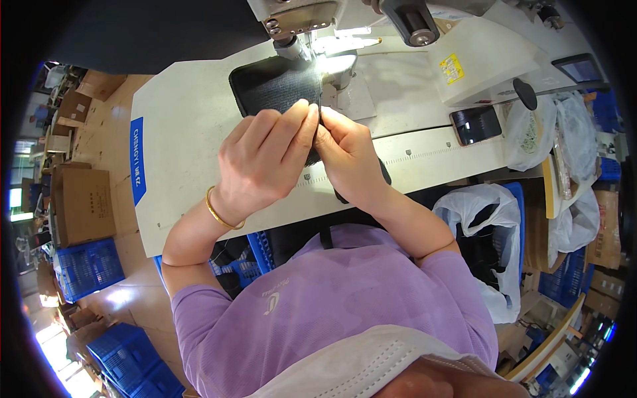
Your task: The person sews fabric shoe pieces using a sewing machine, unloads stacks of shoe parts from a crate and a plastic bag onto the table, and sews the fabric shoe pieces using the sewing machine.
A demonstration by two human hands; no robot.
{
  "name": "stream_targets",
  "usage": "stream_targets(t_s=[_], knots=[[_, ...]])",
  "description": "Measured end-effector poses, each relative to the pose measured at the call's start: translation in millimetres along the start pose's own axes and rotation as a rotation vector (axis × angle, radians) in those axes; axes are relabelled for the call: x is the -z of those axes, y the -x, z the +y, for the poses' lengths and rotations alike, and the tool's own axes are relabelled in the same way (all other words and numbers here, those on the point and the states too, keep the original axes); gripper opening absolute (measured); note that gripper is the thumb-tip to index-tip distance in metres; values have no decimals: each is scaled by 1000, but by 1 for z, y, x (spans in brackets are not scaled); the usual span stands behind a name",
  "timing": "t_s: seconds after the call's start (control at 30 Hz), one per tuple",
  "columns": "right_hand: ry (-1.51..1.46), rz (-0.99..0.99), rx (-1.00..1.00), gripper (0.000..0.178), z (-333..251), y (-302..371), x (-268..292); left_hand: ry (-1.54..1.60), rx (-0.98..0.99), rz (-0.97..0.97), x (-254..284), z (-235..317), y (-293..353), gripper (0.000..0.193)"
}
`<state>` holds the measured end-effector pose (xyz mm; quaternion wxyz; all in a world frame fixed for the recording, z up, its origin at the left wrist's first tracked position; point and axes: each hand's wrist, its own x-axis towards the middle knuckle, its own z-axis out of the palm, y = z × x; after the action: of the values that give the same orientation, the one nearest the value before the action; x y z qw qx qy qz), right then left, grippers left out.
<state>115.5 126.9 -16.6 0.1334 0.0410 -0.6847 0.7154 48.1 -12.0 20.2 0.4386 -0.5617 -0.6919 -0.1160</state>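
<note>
A black textured fabric piece point(269, 85) with rounded corners lies on the pale sewing table, its far right edge under the lit needle area of a sewing machine point(302, 23). Over its near part, my left hand point(262, 152) is closed, thumb and fingertips pinching the fabric's right edge. My right hand point(348, 156) meets it there, thumb and forefinger closed on the same edge. The fingertips of both hands almost touch. More black material shows beneath and beside my right hand, partly hidden by it.
A smartphone point(476, 125) lies on the table at right, beyond a ruler strip point(411, 154). Plastic bags point(531, 136) crowd the table's right end. A white bag point(511, 229) with dark contents hangs below. Cardboard boxes point(86, 205) and blue crates point(89, 268) stand on the floor at left.
</note>
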Motion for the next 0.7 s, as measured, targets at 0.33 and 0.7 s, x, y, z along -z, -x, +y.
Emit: stream_targets(t_s=[0.33, 0.7], knots=[[-149, -11, -1, 24, -7, -13, 1, -3, 88, -4, -10, -9, -17, 37], [-212, -31, -81, 22, 1, -27, 4, -9, 129, -17, -18, -19, -16, 34]])
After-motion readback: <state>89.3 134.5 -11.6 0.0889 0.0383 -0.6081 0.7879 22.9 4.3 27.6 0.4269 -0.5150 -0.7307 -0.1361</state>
